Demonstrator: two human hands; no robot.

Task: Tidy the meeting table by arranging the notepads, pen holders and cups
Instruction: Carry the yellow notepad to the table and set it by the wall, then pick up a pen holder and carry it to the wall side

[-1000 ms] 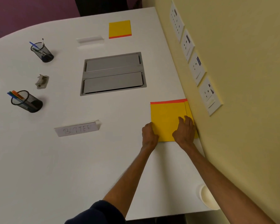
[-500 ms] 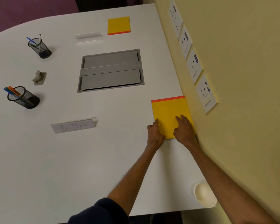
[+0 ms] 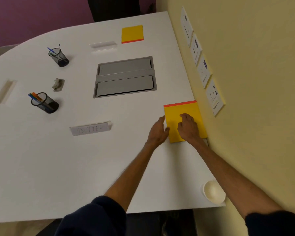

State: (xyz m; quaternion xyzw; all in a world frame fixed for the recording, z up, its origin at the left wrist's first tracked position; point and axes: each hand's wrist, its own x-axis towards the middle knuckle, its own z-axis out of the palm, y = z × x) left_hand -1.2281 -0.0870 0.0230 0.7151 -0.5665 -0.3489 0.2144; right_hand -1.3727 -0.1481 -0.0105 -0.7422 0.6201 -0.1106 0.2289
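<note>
Notepad ahead of you lies on tabletop beside wall; cup nearer you; near pen holder, far pen holder well left.

head-worn view, looking down, table close

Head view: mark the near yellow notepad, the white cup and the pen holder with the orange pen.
near yellow notepad (image 3: 176, 111), head view, bare yellow cover
white cup (image 3: 213, 192), head view, its inside
pen holder with the orange pen (image 3: 47, 104), head view, mesh wall
</note>
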